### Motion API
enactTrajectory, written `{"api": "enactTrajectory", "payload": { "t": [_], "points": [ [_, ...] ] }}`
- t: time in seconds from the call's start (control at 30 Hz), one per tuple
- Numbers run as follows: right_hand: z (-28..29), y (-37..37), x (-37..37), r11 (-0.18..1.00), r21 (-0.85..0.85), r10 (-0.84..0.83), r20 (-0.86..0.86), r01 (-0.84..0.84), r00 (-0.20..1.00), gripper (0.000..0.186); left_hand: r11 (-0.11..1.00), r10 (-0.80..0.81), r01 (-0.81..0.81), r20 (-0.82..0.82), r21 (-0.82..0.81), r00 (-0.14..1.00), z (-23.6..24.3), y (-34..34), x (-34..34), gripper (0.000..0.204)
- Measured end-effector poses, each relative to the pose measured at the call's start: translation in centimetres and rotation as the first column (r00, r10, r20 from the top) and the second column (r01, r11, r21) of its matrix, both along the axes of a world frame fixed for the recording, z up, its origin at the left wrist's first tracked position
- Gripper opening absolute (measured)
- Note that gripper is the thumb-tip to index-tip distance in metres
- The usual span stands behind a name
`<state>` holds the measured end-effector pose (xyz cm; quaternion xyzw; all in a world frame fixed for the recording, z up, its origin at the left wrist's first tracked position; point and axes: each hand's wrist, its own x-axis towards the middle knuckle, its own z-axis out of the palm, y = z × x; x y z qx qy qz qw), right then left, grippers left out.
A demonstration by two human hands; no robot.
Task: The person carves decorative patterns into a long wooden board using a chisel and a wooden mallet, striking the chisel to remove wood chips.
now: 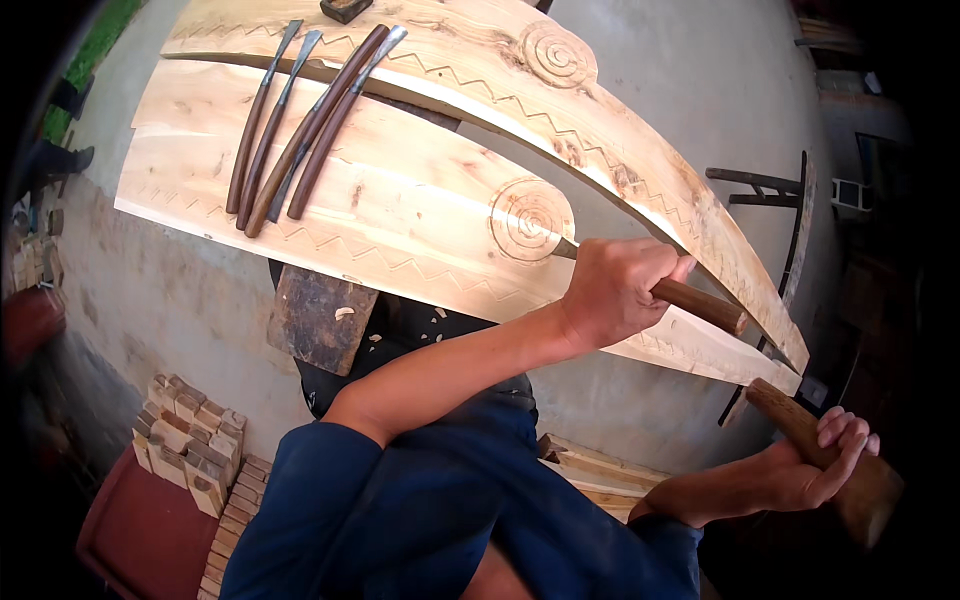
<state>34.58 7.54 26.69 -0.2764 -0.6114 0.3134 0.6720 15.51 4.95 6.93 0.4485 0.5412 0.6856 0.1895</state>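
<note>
My left hand (618, 290) is closed around the wooden handle of a carving chisel (705, 307). The chisel's tip meets the right edge of a spiral carving (525, 222) on the nearer pale board (410, 190); the tip itself is hard to make out. At the lower right, my right hand (820, 482) is wrapped round a wooden mallet (790, 415), held away from the chisel. The mallet's thicker end (868, 500) fades into shadow. A zigzag line runs along the board's near edge.
Several chisels and a longer dark stick (320, 130) lie across the nearer board. Beyond it is a second curved board (600, 150) with a spiral and zigzag. A dark wooden block (322, 318) juts below the near edge. Stacked wood blocks (190, 435) stand by a red surface (145, 530).
</note>
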Motion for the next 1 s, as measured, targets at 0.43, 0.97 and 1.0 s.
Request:
{"api": "enactTrajectory", "payload": {
  "t": [0.43,0.97,1.0],
  "points": [
    [-14.3,-3.4,0.4,0.757,-0.513,-0.031,0.592,0.406,0.806,0.013,0.851,-0.483,0.525,-0.431,-0.024,0.763,-4.6,-4.6,2.6,0.043],
    [-23.1,-2.9,3.6,0.587,-0.695,0.186,0.614,0.414,0.767,0.038,0.987,-0.094,0.129,-0.317,0.093,0.944,-2.2,0.3,3.1,0.046],
    [-23.1,-2.8,3.5,0.587,-0.696,0.188,0.613,0.413,0.767,0.038,0.988,-0.092,0.127,-0.317,0.091,0.944,-2.2,0.4,3.1,0.046]
  ]
}}
